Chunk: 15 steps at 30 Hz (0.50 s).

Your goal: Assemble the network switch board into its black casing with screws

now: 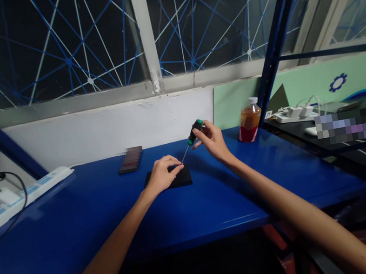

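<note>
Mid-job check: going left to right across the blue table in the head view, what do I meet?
White power strip, pixelated dark object, left hand, screwdriver shaft, right hand, drink bottle.

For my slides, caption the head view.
Right hand holds a slanted screwdriver, tip at the left hand, over a flat black block.

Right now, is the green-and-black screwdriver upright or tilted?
The screwdriver is tilted: its thin metal shaft slants down-left from the right fingers.

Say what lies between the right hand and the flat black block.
The head view shows the screwdriver shaft there, slanting down from the right hand to the fingertips of the left hand, above the flat black block.
</note>
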### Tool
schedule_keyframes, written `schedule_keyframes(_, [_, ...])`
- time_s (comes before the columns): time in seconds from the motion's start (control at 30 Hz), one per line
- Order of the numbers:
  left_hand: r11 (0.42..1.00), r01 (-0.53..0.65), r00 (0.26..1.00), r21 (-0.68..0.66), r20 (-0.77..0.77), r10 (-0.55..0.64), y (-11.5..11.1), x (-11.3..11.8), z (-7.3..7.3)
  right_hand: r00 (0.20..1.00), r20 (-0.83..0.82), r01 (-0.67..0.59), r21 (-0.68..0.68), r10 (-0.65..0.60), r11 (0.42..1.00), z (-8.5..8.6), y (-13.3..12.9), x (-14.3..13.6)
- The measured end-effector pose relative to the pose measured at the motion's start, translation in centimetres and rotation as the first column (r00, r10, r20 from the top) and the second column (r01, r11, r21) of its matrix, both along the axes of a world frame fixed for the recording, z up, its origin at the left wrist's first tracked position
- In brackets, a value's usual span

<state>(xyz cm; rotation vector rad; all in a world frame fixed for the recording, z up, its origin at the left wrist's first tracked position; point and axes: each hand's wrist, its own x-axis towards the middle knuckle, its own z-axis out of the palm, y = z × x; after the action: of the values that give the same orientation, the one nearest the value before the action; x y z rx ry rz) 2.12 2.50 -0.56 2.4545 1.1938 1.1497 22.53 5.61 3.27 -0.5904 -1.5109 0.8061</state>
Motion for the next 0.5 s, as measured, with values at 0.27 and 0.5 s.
schedule_keyframes(0.27, [0.997, 0.027, 0.993, -0.068, -0.113, -0.035, -0.2, -0.2, 0.1, 0.998, -0.012, 0.069, -0.003, -0.069, 0.998, 0.1, 0.1, -0.1])
schedule_keyframes(0.5, [0.993, 0.042, 0.942, -0.108, -0.326, -0.076, -0.4, -0.2, -0.1, 0.976, -0.047, 0.212, 0.022, -0.211, 0.977, 0.6, 0.6, 1.1])
